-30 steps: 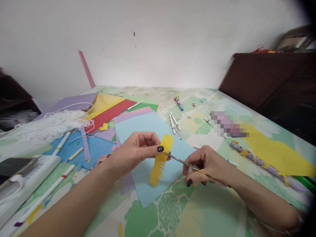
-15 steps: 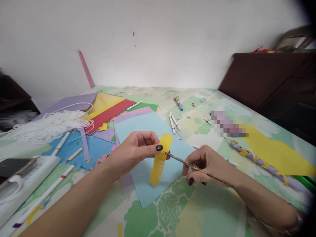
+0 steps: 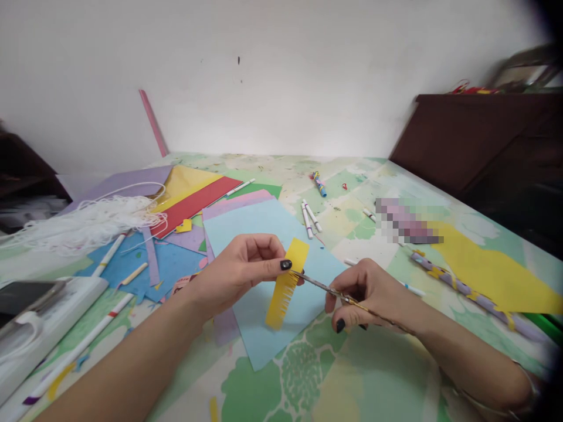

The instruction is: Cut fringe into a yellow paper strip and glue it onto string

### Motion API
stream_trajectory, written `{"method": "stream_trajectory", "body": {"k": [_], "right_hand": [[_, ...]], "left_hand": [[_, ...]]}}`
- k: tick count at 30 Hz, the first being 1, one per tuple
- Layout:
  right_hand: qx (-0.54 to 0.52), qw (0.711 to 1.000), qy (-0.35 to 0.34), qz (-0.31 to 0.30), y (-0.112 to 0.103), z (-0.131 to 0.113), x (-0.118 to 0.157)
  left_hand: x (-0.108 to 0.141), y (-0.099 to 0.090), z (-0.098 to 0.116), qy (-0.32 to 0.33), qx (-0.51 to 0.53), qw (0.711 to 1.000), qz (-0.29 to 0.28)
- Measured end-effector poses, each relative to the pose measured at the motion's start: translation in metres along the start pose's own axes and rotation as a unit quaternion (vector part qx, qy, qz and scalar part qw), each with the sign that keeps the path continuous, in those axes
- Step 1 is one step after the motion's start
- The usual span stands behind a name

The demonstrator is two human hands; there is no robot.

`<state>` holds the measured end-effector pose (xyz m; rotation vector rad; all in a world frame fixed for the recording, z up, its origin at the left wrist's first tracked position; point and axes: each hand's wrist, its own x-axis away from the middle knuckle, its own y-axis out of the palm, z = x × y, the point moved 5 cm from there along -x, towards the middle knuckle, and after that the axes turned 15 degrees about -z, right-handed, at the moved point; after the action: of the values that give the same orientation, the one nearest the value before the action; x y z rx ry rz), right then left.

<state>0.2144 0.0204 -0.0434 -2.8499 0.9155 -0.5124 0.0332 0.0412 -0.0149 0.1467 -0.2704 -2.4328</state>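
A yellow paper strip is pinched between the thumb and fingers of my left hand. Many short slits run along the strip's lower right edge. My right hand grips a pair of scissors, whose tips touch the strip's right edge just beside my left thumb. The blades look nearly closed. Below the strip, a light blue sheet lies on top of pink and purple sheets. Part of the scissor handles is hidden by my right fingers.
White string, coloured sheets and a phone on a white power strip lie at left. Markers sit past the blue sheet. A patterned purple roll and yellow paper are at right.
Both hands are almost still. The lower end of the yellow strip has shifted very slightly left.
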Motion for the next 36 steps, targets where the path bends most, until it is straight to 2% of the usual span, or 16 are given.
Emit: {"method": "stream_trajectory", "body": {"k": [29, 36], "right_hand": [[-0.004, 0.999, 0.031, 0.006, -0.0007, 0.0023, -0.0005], [-0.002, 0.999, 0.031, -0.010, 0.0006, -0.0023, -0.0004]], "left_hand": [[0.0025, -0.0019, -0.0014, -0.023, -0.027, 0.999, 0.016], [0.0022, -0.0008, -0.0012, -0.020, -0.016, 1.000, 0.015]]}}
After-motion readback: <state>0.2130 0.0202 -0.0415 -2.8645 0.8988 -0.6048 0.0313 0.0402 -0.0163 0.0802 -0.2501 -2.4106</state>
